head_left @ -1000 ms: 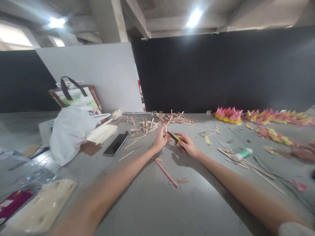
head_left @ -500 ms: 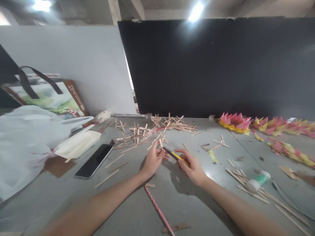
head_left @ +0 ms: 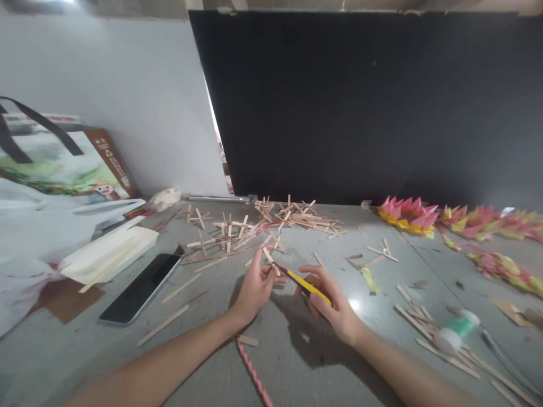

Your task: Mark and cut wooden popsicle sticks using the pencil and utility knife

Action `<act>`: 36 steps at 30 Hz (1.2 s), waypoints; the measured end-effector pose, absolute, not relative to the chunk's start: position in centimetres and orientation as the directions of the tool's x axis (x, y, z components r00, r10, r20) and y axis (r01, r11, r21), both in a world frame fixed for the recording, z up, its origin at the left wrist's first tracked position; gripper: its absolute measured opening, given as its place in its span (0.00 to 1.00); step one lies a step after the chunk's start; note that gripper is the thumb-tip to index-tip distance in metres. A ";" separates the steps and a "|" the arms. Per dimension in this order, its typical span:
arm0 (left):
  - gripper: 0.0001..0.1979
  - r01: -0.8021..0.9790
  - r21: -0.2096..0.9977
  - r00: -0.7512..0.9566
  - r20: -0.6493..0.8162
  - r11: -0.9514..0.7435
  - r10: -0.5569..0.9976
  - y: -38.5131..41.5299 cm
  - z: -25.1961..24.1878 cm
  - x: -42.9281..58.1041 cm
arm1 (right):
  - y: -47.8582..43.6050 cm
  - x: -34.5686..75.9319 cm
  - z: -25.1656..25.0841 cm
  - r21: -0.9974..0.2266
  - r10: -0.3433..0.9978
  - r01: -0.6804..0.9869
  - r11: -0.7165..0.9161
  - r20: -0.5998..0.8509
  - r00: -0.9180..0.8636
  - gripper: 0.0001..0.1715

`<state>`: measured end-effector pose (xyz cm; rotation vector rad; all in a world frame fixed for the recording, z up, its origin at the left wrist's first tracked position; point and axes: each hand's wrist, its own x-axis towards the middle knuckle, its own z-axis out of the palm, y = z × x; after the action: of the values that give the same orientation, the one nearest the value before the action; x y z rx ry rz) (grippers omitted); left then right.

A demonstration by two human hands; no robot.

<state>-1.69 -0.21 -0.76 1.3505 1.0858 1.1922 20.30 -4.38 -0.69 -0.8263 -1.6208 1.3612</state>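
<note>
A: Head view. Left hand (head_left: 255, 286) pinches a short stick (head_left: 267, 255) between fingertips, held just above the table (head_left: 297, 362).

B: And the right hand (head_left: 335, 305) is closed round a yellow knife (head_left: 303, 282), its dark tip pointing up-left, touching or nearly touching the stick.

A: So the knife's long axis runs from the right hand toward the left, and the stick lies at its tip, tilted up and away. Both hands are close together, centre of the table.

B: The left hand has the stick itself; the right reaches it only through the blade.

A: Around them: a pile of sticks (head_left: 254, 226) just beyond, a phone (head_left: 139, 288) to the left beside a white tray (head_left: 108, 254), and a plastic bag (head_left: 25, 243) further left.

B: To the right, a glue bottle (head_left: 456, 330) on long sticks, pink and yellow paper flowers (head_left: 407, 212) at the far edge. A pink straw (head_left: 254, 373) lies near the left wrist.

A: Nothing stands between knife and stick.
</note>
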 end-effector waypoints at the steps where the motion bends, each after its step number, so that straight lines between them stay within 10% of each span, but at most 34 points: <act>1: 0.33 0.009 0.994 0.112 0.104 -0.106 0.988 -0.2 -0.7 -1.7 | -4.5 20.3 -0.6 -0.982 0.885 -0.047 0.180 0.183 -0.427 0.32; 14: 0.30 0.040 0.986 0.141 0.154 -0.161 0.978 -0.2 -0.3 -1.6 | -4.3 20.1 -0.5 -0.844 0.863 0.261 0.468 0.373 -0.339 0.28; 36: 0.24 0.259 0.919 0.137 0.269 -0.296 0.953 -0.7 -0.5 -1.7 | -4.9 20.2 -0.4 -0.832 0.851 0.266 0.487 0.384 -0.357 0.30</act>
<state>-1.69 -0.73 -0.51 1.6816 1.1849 1.1966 20.20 -4.91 -0.44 -0.9318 -1.8717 0.8558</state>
